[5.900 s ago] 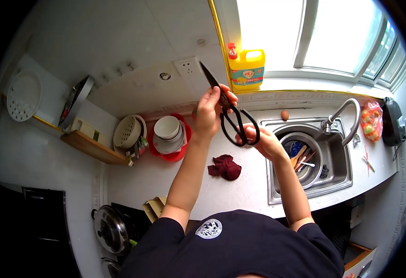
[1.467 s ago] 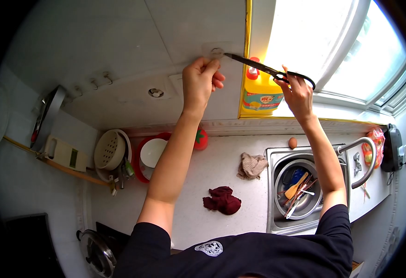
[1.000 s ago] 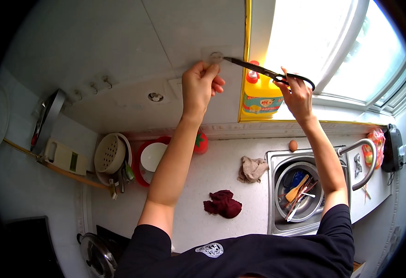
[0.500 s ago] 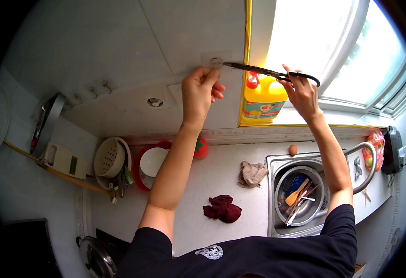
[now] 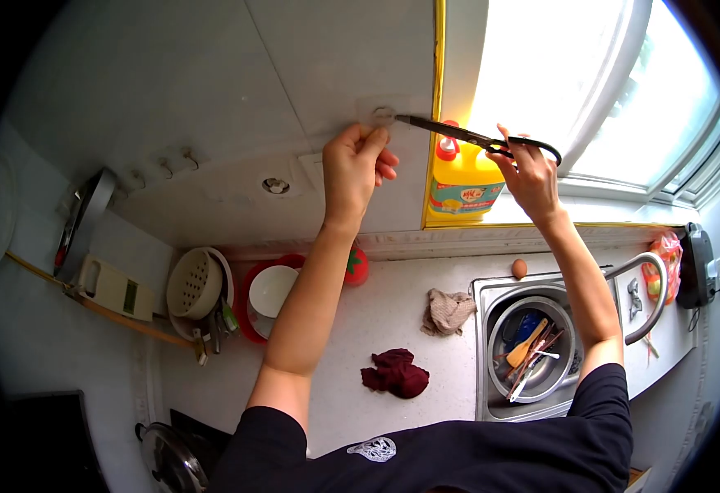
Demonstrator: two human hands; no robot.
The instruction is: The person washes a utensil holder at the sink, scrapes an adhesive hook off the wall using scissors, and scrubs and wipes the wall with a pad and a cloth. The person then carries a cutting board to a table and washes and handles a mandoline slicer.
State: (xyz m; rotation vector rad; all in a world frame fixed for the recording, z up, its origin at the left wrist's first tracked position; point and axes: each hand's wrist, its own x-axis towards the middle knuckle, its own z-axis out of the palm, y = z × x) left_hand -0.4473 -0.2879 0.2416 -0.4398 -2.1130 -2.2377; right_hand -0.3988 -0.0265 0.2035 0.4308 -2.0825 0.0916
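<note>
A clear adhesive wall hook [image 5: 383,113] is stuck to the grey tiled wall. My left hand [image 5: 360,160] is closed at its lower edge, thumb and index finger pinched; what lies between them is too small to make out. From the right, a pair of black scissors [image 5: 450,130] reaches across, its tip beside the hook. My right hand [image 5: 532,174] holds the scissors by the handles, and the blades look closed. Behind the scissors, a yellow detergent jug [image 5: 465,181] with a red cap stands on the windowsill.
Below are a dark red cloth [image 5: 396,374], a beige cloth [image 5: 448,312] and an egg [image 5: 519,268]. The sink [image 5: 480,370] holds a metal basin of utensils. A curved faucet [image 5: 662,287] rises at right. Bowls [image 5: 273,289] and a colander [image 5: 194,283] stand left.
My right hand and the scissors have shifted slightly left and down, with the tip still beside the hook. My left hand stays nearly in place.
</note>
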